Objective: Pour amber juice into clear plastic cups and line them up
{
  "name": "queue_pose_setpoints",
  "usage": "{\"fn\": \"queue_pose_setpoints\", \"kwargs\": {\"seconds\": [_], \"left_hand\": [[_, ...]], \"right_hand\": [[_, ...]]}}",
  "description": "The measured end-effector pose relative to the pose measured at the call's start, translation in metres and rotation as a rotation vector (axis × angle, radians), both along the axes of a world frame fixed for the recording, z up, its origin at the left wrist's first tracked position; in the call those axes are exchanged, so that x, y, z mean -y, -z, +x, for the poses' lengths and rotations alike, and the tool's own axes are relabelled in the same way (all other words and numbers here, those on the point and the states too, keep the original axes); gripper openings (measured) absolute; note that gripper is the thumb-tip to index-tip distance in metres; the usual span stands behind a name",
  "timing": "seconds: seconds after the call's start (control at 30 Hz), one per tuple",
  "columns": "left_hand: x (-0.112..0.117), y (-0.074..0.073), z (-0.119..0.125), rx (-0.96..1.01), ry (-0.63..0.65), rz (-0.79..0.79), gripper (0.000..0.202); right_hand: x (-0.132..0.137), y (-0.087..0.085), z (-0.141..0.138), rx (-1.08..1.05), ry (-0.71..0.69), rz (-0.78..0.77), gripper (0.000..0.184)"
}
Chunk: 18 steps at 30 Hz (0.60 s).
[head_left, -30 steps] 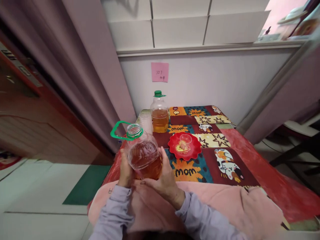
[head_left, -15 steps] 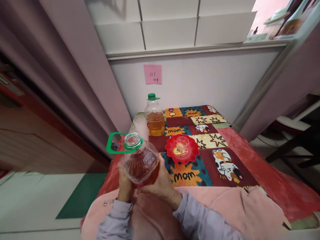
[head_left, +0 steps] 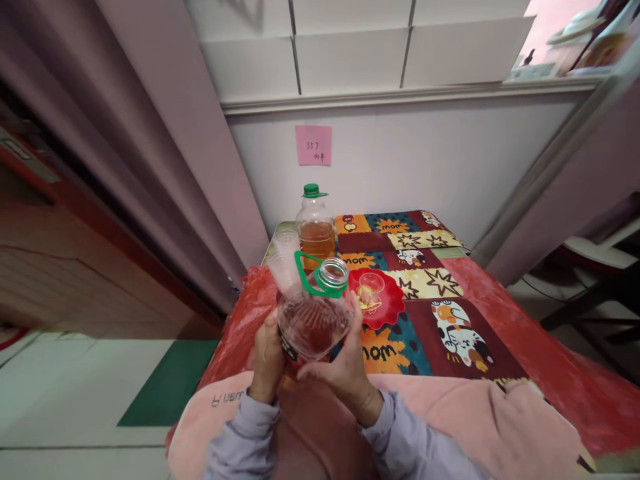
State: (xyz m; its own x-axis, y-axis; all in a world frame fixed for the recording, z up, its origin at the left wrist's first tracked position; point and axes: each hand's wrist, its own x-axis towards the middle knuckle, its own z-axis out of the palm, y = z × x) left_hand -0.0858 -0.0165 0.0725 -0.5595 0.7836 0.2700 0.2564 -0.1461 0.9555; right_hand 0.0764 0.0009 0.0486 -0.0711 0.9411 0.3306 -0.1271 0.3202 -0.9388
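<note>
Between both palms I hold a clear plastic jug [head_left: 315, 327] with an uncapped mouth and a green handle ring around its neck. My left hand [head_left: 269, 357] is wrapped against its left side. On the right side, my right hand [head_left: 343, 363] grips the lower body with the thumb across the front. Amber liquid shows low in the jug. Just beyond it stands a stack of clear plastic cups [head_left: 285, 260], partly hidden by the jug. A red scalloped plate [head_left: 393, 310] lies close to my right fingers, with a small clear round piece on it.
A second jug [head_left: 317, 237] of amber liquid, green-capped, stands at the back near the wall. Patterned mats [head_left: 420, 333] cover the red-covered table [head_left: 565, 353]. A pink cloth [head_left: 450, 413] lies along the near edge. A pink note [head_left: 314, 145] is stuck on the wall.
The held jug has moved right with both hands and turned, so its green handle now points up and back instead of left. It now overlaps the plate's left edge in view.
</note>
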Motion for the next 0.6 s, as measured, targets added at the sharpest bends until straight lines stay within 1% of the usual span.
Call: {"fn": "queue_pose_setpoints", "kwargs": {"seconds": [0.1,0.17,0.23,0.3,0.37,0.43,0.5,0.53,0.6], "left_hand": [[0.000,-0.007,0.007,-0.034,0.035,-0.019,0.078],[-0.001,-0.009,0.009,-0.046,0.049,-0.027,0.080],[-0.002,-0.010,0.010,-0.052,0.059,-0.030,0.080],[-0.003,-0.011,0.011,-0.055,0.070,-0.029,0.080],[-0.002,-0.012,0.013,-0.055,0.080,-0.028,0.079],[-0.001,-0.013,0.014,-0.053,0.089,-0.028,0.079],[-0.001,-0.013,0.014,-0.040,0.098,-0.025,0.078],[0.000,-0.012,0.012,-0.024,0.101,-0.020,0.077],[0.000,-0.005,0.007,0.026,0.081,0.006,0.075]], "right_hand": [[-0.001,-0.024,0.010,0.020,0.062,0.030,0.179],[-0.005,-0.041,0.020,0.036,0.095,0.053,0.171],[-0.010,-0.057,0.029,0.075,0.113,0.077,0.156],[-0.017,-0.069,0.037,0.121,0.102,0.103,0.128],[-0.023,-0.078,0.041,0.135,0.063,0.112,0.096],[-0.028,-0.084,0.042,0.093,0.024,0.102,0.071],[-0.031,-0.088,0.041,0.039,0.008,0.084,0.056],[-0.032,-0.089,0.041,0.024,0.014,0.076,0.051],[-0.032,-0.089,0.040,0.023,0.040,0.055,0.048]]}}
